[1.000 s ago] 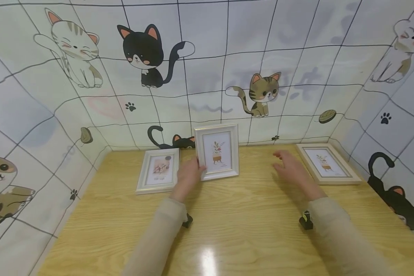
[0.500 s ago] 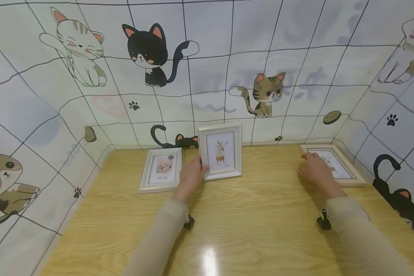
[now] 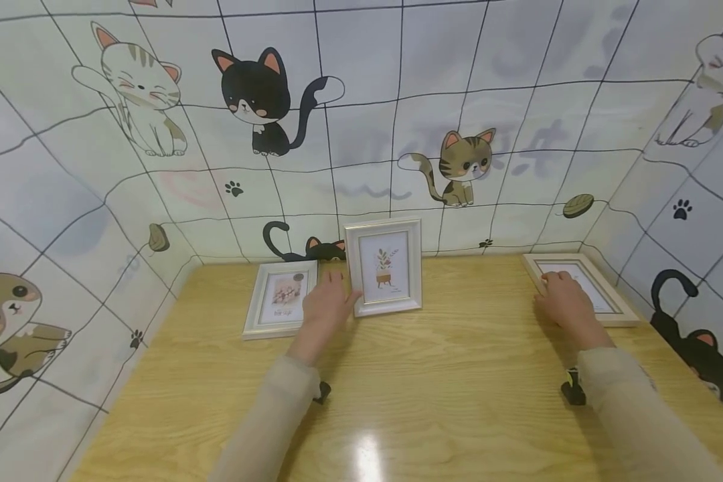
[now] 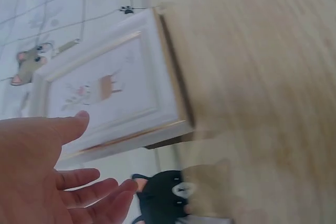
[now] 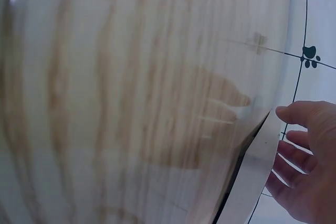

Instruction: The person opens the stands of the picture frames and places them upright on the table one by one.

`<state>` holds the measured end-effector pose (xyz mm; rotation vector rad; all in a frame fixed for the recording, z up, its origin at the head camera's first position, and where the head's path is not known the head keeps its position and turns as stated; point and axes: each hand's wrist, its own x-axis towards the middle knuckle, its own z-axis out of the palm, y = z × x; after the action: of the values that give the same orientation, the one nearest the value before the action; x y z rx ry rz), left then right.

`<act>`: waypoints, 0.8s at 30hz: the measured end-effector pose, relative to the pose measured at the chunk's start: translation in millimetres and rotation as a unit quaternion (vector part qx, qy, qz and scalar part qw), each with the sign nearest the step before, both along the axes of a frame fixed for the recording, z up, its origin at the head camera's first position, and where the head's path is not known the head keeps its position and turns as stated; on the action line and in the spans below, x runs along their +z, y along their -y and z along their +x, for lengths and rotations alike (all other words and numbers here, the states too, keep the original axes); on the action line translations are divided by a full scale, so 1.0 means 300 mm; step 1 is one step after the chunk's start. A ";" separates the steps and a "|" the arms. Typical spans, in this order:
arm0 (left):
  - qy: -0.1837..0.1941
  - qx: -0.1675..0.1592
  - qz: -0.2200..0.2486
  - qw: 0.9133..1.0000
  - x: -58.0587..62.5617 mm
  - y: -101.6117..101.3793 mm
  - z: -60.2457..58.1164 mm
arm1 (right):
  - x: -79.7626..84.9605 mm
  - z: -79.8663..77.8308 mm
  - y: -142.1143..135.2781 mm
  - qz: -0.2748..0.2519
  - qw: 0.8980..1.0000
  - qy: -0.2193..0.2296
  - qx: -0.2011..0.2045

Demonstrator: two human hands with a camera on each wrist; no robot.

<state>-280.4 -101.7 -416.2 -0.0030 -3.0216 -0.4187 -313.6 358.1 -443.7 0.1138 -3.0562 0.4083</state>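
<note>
A white picture frame (image 3: 414,268) with a potted-plant print stands propped near the back wall. My left hand (image 3: 325,304) is at its lower left edge, fingers loosely extended; in the left wrist view the thumb overlaps the standing frame (image 4: 170,85) and the fingers hold nothing. A second white frame (image 3: 265,321) with a pink flower print lies at the left, partly behind that hand. At the far right a pale wooden frame (image 3: 617,304) lies flat. My right hand (image 3: 566,301) is over its left side, fingers slightly bent, thumb right at the frame edge (image 5: 257,171).
The wooden tabletop (image 3: 434,388) runs back to a cat-patterned cloth wall (image 3: 361,120), which also rises at both sides. A dark camera mount (image 3: 574,388) sits under the right wrist, with another mount (image 3: 322,391) under the left.
My right hand has moved right, from the bare tabletop to the flat wooden frame. My left hand has let go of the standing frame and drawn slightly left.
</note>
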 end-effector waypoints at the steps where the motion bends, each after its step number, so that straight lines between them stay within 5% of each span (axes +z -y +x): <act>1: -0.002 0.001 -0.008 1.000 0.010 0.001 0.008 | 0.002 0.001 -0.001 0.004 1.000 -0.001 0.003; 18: -0.047 -0.051 0.007 0.998 0.089 -0.014 0.120 | -0.002 -0.020 -0.002 0.038 0.998 -0.036 -0.028; 24: -0.051 -0.067 0.008 0.996 0.094 -0.023 0.142 | 0.013 -0.034 -0.004 0.034 0.998 0.010 -0.056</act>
<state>-238.0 -94.8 -387.9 -0.2205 -2.9272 -0.4399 -323.7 359.5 -439.7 -0.0595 -3.0770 0.3011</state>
